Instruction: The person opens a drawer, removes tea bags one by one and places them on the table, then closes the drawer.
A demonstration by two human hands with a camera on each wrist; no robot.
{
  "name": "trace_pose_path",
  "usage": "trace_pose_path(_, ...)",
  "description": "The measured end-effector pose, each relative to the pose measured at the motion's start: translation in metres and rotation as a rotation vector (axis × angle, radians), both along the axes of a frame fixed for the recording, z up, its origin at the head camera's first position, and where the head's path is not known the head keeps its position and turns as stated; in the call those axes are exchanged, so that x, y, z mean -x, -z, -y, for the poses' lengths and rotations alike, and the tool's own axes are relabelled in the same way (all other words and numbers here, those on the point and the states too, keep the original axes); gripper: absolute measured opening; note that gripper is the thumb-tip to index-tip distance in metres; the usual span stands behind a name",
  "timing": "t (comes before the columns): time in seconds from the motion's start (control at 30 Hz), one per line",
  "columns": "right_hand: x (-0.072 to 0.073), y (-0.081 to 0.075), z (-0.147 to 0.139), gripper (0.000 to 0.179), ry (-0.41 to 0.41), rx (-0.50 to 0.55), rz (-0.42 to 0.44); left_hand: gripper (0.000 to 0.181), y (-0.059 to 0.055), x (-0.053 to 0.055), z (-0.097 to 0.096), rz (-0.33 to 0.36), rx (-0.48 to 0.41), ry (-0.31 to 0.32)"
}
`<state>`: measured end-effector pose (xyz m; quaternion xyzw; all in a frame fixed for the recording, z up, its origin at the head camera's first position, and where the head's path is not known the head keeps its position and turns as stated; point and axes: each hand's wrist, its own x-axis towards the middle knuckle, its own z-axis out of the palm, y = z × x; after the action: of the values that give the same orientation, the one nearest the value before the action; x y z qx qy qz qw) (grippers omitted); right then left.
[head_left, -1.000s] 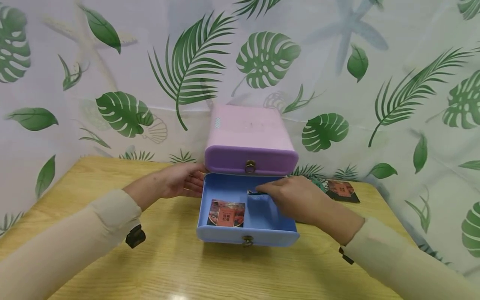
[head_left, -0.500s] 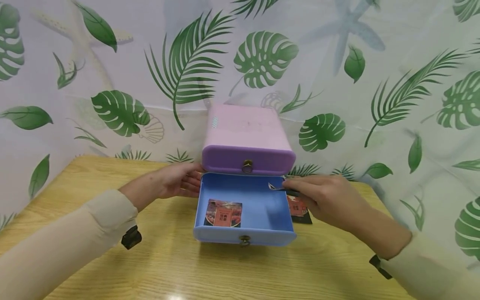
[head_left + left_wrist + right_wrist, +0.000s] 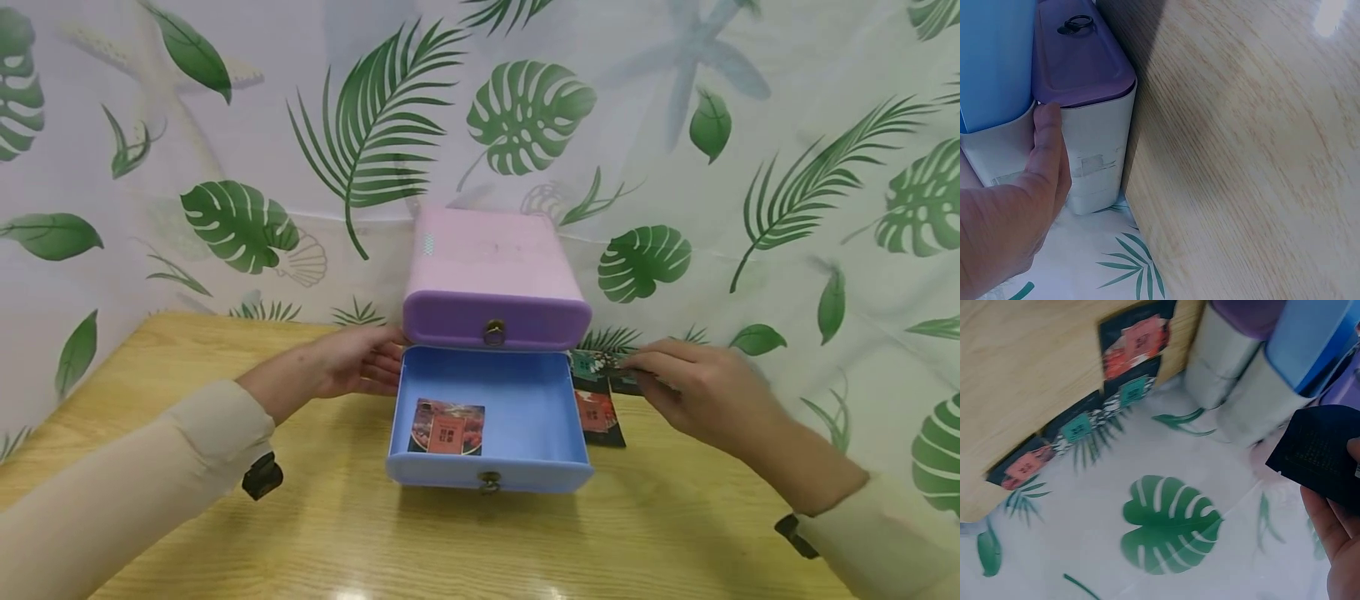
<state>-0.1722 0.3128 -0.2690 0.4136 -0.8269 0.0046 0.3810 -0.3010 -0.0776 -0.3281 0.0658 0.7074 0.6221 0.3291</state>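
Note:
My left hand [image 3: 367, 362] rests its straight fingers against the side of the drawer unit, seen closely in the left wrist view. The blue drawer [image 3: 517, 408] is pulled out, and a red-labelled tea packet [image 3: 447, 427] lies in its left part. Between thumb and fingers my right hand [image 3: 701, 392] pinches a dark tea packet [image 3: 1313, 447], back side showing in the right wrist view. That hand is right of the drawer, over other tea packets on the table, among them a red-labelled one [image 3: 596, 412] and a green-labelled one [image 3: 587, 367].
Above the blue drawer is a pink case [image 3: 491, 250] with a closed purple drawer [image 3: 450, 321]. A second purple drawer [image 3: 1082, 62] sits below, closed, against the wooden table [image 3: 315, 508]. A leaf-patterned cloth [image 3: 480, 108] hangs behind the table.
My right hand has moved from above the blue drawer out to the right with the tea packet, beyond the drawer's side. My left hand stays at the unit.

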Motion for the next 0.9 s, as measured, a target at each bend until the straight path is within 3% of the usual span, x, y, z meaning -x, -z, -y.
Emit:
trace_pose_path(0.2,0.004,0.006,-0.019,0.049,0.075,0.001,0.043,0.056,-0.001,0.001,-0.002,-0.004,0.0,0.003)
trace_pose_path(0.37,0.006,0.015,-0.032,0.011,0.15,-0.026,0.083,0.056,0.001,0.001,-0.002,0.004,0.002,-0.01)
trace_pose_path(0.63,0.014,0.041,-0.056,0.033,0.28,-0.06,0.146,0.059,0.0,0.0,-0.002,0.005,-0.001,-0.004)
trace_pose_path(0.9,0.026,0.069,-0.07,0.022,0.332,-0.097,0.206,0.061,0.001,0.0,-0.002,0.005,0.003,-0.003)
